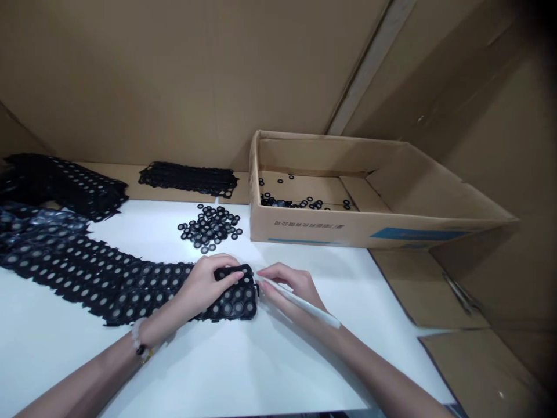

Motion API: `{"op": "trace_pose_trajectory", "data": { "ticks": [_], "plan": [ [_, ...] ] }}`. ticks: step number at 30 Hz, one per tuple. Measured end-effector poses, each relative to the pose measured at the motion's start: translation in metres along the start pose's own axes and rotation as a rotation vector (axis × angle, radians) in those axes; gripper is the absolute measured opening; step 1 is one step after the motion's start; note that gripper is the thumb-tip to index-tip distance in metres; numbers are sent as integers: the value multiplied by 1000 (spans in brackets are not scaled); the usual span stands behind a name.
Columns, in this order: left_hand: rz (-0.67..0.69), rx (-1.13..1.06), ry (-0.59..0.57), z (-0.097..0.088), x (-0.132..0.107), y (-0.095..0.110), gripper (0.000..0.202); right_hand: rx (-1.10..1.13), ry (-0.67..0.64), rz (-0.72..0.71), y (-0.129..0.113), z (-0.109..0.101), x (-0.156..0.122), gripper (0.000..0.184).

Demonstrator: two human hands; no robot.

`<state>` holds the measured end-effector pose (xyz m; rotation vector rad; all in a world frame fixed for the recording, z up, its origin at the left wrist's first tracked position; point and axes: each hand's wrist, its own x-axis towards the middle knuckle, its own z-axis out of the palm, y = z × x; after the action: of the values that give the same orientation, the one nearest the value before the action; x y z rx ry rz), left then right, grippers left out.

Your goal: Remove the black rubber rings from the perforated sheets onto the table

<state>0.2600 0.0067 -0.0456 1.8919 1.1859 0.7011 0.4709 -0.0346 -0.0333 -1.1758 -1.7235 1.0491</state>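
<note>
A long black strip of punched ring parts (100, 276) lies across the white table (243, 366). My left hand (209, 281) rests on the strip's right end, fingers curled over its top edge and pressing it down. My right hand (289, 287) sits just right of that end, pinched on a thin white stick-like tool (304, 303) whose tip touches the strip's edge. A small heap of loose black rings (209, 226) lies behind the hands.
An open cardboard box (348, 226) with loose rings inside stands at the back right. Stacks of black strips (65, 183) and emptied black webs (189, 177) lie at the back left. Cardboard walls surround the table; flat cardboard (435, 290) covers the right.
</note>
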Motion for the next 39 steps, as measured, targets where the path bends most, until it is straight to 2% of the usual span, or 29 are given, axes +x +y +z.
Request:
{"op": "trace_pose_trajectory", "data": {
  "ticks": [4, 13, 19, 28, 33, 39],
  "plan": [
    [-42, 67, 6, 4, -2, -1, 20, -46, 9, 15, -2, -1, 0, 12],
    [-37, -18, -1, 5, -2, -5, 19, -89, 87, 0, -2, 0, 1, 11],
    [-78, 3, 10, 6, -2, -5, 21, -82, 75, -24, 3, 2, 3, 12],
    [-58, -61, 19, 11, -4, -8, 19, -127, 149, 37, 5, 14, -1, 13],
    [-47, -76, 10, 10, -2, -8, 17, -135, 175, 14, 11, 20, -1, 12],
    [-95, -29, -30, 7, -1, -7, 22, -51, 162, 77, 0, 11, -3, 13]
  ]
}}
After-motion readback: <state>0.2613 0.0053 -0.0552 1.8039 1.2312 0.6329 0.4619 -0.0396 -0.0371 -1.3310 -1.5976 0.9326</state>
